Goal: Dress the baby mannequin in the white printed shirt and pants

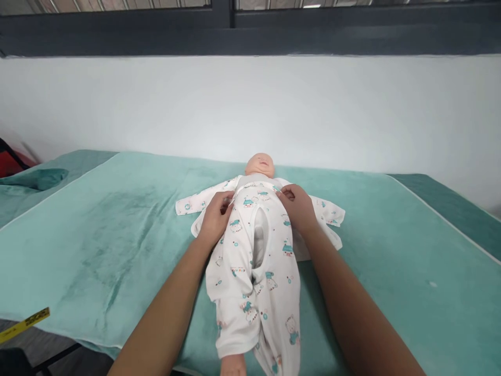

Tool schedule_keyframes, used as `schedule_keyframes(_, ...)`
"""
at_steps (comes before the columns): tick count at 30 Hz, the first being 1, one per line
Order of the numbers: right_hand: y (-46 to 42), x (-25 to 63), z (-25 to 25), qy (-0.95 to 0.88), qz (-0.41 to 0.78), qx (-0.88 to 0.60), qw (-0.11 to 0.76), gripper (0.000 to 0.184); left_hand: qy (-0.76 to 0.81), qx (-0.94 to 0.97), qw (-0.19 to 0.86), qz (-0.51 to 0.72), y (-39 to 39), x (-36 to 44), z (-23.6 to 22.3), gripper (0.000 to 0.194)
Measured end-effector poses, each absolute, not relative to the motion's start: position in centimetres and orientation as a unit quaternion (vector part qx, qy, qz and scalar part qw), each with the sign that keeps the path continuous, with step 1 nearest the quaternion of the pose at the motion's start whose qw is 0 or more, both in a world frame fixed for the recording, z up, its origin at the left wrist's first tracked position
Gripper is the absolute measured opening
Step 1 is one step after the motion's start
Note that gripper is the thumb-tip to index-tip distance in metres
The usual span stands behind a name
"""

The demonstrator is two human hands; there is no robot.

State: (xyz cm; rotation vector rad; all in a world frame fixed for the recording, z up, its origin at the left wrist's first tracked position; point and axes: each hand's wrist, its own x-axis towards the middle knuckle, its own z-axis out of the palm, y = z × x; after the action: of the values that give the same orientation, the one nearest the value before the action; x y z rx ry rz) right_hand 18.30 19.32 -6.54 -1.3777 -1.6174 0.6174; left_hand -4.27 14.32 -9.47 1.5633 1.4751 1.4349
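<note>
A baby doll [261,165] lies on its back, head away from me, on a green bedspread. Over its legs and belly are white printed baby trousers [238,250] with an open slit at the crotch. At the trousers' waist, my left hand [217,211] pinches the left edge and my right hand [298,208] pinches the right edge. A white printed baby shirt [332,210] is spread under the doll with its sleeves out to both sides. One bare foot [234,364] shows below the left trouser leg; the other foot is not visible.
The green bedspread [97,230] covers the surface around the doll. Behind it stands a white wall [156,104] below a dark window frame [117,34]. A red and black item [10,159] sits at the far left. Yellow tape [24,325] shows at the lower left.
</note>
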Motion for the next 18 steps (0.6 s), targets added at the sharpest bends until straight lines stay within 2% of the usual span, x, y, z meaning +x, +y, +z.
schedule_keyframes(4, 18.0, 19.7, -6.7, -0.685, 0.223, -0.597, 0.351, 0.011, 0.580, 0.532, 0.328, 0.522, 14.3, -4.5, -9.7, 0.022)
schedule_keyframes(8, 16.8, 20.6, -6.9, -0.659, 0.362, -0.593, 0.288, 0.007, 0.550, 0.496, 0.463, 0.488, 13.8, -5.2, -9.7, 0.022)
schedule_keyframes(12, 16.6, 21.1, -7.1, -0.633, 0.495, -0.513, 0.300, 0.010, 0.492, 0.454, 0.588, 0.454, 13.1, -5.7, -9.1, 0.030)
schedule_keyframes(18, 17.0, 21.4, -8.1, -0.561, 0.570, -0.484, 0.355, 0.016, 0.442, 0.443, 0.639, 0.446, 12.3, -6.0, -8.3, 0.040)
